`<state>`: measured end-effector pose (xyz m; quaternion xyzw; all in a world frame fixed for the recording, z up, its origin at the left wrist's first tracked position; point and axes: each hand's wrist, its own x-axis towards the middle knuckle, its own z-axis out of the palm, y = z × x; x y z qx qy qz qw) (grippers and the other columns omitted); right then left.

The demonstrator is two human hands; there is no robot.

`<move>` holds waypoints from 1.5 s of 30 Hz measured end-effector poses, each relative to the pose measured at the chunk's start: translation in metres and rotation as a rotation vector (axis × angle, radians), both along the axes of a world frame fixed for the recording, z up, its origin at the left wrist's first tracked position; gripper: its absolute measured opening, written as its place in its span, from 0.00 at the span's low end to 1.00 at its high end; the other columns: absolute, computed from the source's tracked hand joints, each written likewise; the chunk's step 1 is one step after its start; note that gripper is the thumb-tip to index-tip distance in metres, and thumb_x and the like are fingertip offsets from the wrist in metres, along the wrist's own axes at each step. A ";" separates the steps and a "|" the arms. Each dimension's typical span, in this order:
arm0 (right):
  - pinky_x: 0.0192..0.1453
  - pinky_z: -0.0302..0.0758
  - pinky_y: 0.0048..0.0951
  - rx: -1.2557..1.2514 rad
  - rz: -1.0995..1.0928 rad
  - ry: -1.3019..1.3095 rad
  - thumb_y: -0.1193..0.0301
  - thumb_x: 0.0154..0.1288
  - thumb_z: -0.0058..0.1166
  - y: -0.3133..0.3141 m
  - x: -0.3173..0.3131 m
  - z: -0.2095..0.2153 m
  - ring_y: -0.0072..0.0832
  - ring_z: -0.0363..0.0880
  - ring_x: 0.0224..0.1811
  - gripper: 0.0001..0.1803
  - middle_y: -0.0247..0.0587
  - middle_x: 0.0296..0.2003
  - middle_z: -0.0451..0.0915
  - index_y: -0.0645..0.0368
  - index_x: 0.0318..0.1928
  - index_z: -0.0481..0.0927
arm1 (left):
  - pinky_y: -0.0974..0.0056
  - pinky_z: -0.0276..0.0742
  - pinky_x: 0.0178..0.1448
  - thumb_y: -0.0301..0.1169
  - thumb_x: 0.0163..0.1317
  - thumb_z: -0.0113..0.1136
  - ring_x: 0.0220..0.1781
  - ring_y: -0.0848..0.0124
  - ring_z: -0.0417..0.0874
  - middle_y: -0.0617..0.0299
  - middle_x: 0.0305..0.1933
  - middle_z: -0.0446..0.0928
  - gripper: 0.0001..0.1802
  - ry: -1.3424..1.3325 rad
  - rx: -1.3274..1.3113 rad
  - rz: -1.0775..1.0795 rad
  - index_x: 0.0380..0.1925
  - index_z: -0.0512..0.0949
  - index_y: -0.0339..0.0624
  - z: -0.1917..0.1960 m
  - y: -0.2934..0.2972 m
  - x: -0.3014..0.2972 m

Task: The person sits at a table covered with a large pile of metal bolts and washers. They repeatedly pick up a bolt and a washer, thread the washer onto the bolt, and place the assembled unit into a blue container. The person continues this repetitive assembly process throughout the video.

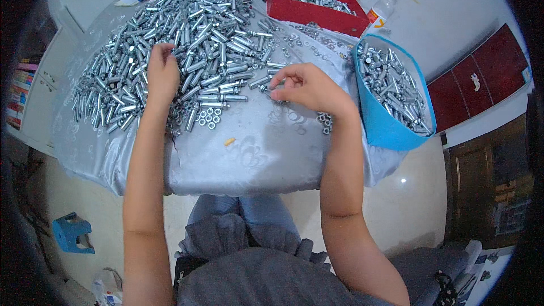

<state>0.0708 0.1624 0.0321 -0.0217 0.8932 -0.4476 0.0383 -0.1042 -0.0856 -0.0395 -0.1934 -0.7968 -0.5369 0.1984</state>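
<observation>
Pale shiny cloth (243, 164) covers the table in the head view, under a broad heap of silvery bolts (198, 37) at left and centre, spread perhaps so single pieces come away easily. Nuts (211, 118) lie in a small cluster at its near edge. The left hand (163, 76) reaches into the heap, fingers bent downward; the right hand (306, 88) is at its right side, thumb and forefinger curled toward each other beside a bolt (263, 86). Blur and overlap hide the fingertips, so I cannot tell whether either grips anything. Just right of the right forearm, a blue bin (388, 127) contains similar bolts, its tall walls probably stopping them rolling.
</observation>
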 end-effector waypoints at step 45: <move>0.20 0.56 0.17 -0.173 -0.220 0.189 0.72 0.49 0.59 -0.003 -0.014 -0.009 0.11 0.58 0.17 0.09 0.23 0.14 0.64 0.59 0.33 0.78 | 0.58 0.63 0.55 0.24 0.48 0.46 0.49 0.58 0.69 0.56 0.39 0.74 0.12 0.621 -1.208 -0.088 0.34 0.74 0.39 0.022 -0.026 -0.134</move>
